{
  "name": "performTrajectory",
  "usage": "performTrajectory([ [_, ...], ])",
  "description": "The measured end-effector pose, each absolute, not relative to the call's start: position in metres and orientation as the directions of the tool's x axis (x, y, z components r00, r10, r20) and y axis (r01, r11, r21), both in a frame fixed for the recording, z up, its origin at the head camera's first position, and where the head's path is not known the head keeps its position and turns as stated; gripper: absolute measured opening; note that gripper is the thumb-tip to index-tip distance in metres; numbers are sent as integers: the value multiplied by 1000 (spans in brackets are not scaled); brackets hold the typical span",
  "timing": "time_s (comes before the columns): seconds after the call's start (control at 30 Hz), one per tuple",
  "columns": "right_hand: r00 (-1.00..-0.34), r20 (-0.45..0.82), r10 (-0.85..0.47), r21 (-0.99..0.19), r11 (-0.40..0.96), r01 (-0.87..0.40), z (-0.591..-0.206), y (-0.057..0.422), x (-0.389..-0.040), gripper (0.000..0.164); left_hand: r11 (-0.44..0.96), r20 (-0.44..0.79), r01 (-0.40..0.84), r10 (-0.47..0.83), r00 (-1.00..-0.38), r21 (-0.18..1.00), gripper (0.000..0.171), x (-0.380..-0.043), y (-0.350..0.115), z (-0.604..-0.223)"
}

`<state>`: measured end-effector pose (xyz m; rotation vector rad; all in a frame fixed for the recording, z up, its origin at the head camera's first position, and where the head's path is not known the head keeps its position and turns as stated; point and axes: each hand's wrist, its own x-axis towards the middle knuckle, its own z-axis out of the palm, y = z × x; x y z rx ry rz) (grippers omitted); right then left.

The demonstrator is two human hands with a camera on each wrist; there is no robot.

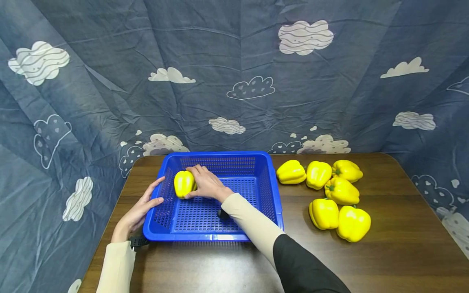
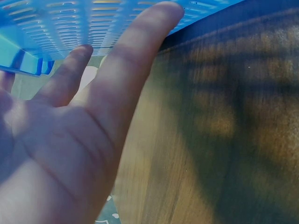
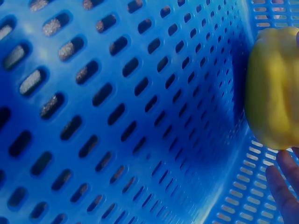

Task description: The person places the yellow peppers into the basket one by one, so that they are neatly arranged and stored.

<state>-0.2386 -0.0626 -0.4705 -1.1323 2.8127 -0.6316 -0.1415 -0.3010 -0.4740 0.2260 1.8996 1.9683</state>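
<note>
A blue plastic basket (image 1: 214,237) with slotted walls stands on the wooden table. Inside it, near the left wall, my right hand (image 1: 208,185) holds a yellow bell pepper (image 1: 183,185), thumb on the near side and fingers over the far side. The right wrist view shows the same pepper (image 3: 271,88) over the slotted basket floor (image 3: 243,186), fingertips at its lower edge. My left hand (image 1: 137,211) rests against the basket's left rim with thumb and fingers stretched out. In the left wrist view its palm (image 2: 60,154) faces the camera, beside the basket's wall (image 2: 93,23).
Several yellow bell peppers (image 1: 342,191) lie loosely grouped on the table right of the basket; the nearest one (image 1: 291,172) is close to its right rim. Bare wooden tabletop (image 1: 403,244) extends to the right and front. A blue cloud-patterned cloth (image 1: 234,53) hangs behind the table.
</note>
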Motion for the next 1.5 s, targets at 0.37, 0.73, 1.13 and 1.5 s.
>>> performTrajectory([
  [0.37,-723,154,-673,-390,632,-670,-462,-54,-237,84,-8,-156,-173,390,-907,985,64,-142,-301,-474],
  [0.73,-732,151,-664,-484,596,-640,-443,-36,-235,77,1,-166,-179,382,-909,984,65,-140,-302,-475],
  [1.13,-754,176,-633,-556,569,-607,-423,-8,-232,70,-6,-167,-183,381,-909,983,65,-141,-301,-475],
  [1.5,-787,204,-583,-648,521,-555,-406,22,-230,67,9,-170,-179,373,-912,984,64,-141,-301,-475],
])
